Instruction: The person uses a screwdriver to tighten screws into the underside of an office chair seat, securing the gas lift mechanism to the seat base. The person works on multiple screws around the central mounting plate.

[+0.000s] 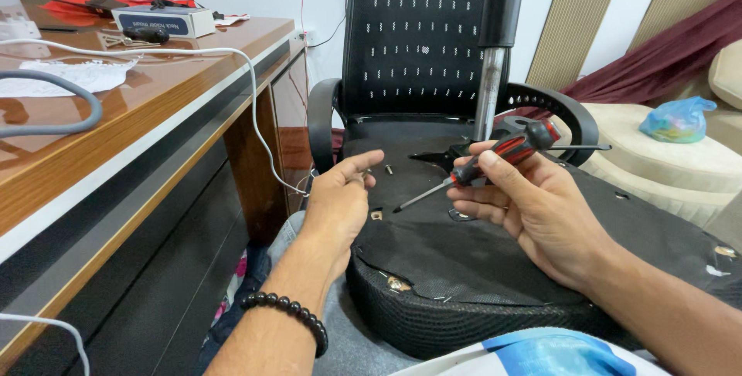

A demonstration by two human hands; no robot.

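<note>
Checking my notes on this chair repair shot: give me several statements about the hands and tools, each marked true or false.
1. The right hand holds a red and black screwdriver. True.
2. The left hand grips a hammer. False: at most it pinches something tiny, too small to identify.
3. The overturned chair seat lies under both hands. True.
4. A white cable hangs off the wooden desk. True.
5. The left wrist is bare. False: it wears a black bead bracelet.
</note>
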